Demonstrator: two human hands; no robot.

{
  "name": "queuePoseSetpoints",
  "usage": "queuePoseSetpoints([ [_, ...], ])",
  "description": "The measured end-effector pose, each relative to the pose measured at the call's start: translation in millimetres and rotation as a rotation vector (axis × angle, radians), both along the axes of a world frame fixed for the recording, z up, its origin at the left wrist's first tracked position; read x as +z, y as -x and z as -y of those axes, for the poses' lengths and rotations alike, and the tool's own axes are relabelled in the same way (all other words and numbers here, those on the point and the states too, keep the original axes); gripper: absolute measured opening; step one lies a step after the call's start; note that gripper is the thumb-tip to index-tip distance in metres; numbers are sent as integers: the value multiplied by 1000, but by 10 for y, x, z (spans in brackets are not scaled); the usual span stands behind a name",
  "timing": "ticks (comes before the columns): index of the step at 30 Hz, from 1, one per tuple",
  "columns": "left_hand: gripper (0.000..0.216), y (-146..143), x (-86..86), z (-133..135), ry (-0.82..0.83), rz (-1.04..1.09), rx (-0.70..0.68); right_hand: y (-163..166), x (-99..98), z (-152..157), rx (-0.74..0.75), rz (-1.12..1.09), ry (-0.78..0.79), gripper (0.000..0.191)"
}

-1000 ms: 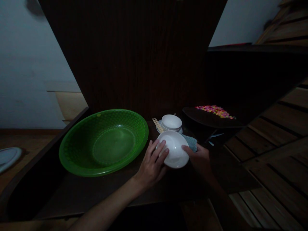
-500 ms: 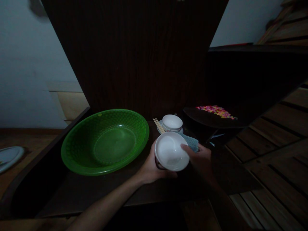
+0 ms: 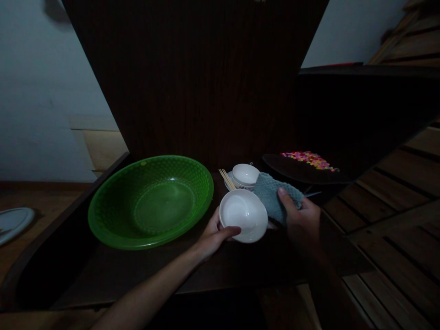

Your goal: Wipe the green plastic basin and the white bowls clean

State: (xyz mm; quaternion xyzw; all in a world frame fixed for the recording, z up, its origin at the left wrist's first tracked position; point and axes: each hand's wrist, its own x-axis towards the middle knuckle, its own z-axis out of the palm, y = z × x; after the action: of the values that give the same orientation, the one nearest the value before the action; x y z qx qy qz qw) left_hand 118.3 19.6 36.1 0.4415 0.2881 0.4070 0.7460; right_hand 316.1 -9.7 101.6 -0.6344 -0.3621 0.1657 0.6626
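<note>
My left hand [image 3: 215,236] grips a white bowl [image 3: 242,213] by its near left side, thumb over the rim; the bowl tilts toward me, its inside showing. My right hand [image 3: 304,220] pinches a blue-grey textured cloth [image 3: 277,195], which hangs just right of the bowl. Whether cloth and bowl touch I cannot tell. Behind them, stacked white bowls [image 3: 245,174] sit on a plate [image 3: 228,180], with several light chopsticks [image 3: 227,178] lying at the left side.
A large green basin [image 3: 161,206] stands on the dark wooden surface [image 3: 144,277] at left. Beyond the cloth is a dark panel with pink and yellow petal-like shapes [image 3: 311,160]. A dark upright board [image 3: 192,82] rises behind. A white oval object [image 3: 15,224] lies far left.
My right hand has moved off the bowl to the right, and the cloth now shows spread out. My left thumb has come over the near rim of the bowl.
</note>
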Motion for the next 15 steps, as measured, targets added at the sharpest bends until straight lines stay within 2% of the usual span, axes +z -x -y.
queuePoseSetpoints([
  [4, 81, -5, -6, 8, 3, -54, -48, 46, 158, 48, 107, -70, -39, 40],
  [7, 82, -7, -22, 14, 7, -17, -82, 119, 200, 20, 365, 62, 70, 35],
  [9, 81, -6, -26, 20, 19, 16, -83, 144, 159, -42, 558, 265, 160, 29],
  [11, 77, -4, -21, 27, 37, 34, -77, 139, 71, -118, 672, 532, 167, 22],
  [13, 74, -1, -11, 34, 52, 43, -69, 116, -29, -181, 680, 819, 78, 30],
  [15, 75, 2, -5, 36, 70, 44, -70, 96, -100, -213, 626, 1077, -22, 40],
])
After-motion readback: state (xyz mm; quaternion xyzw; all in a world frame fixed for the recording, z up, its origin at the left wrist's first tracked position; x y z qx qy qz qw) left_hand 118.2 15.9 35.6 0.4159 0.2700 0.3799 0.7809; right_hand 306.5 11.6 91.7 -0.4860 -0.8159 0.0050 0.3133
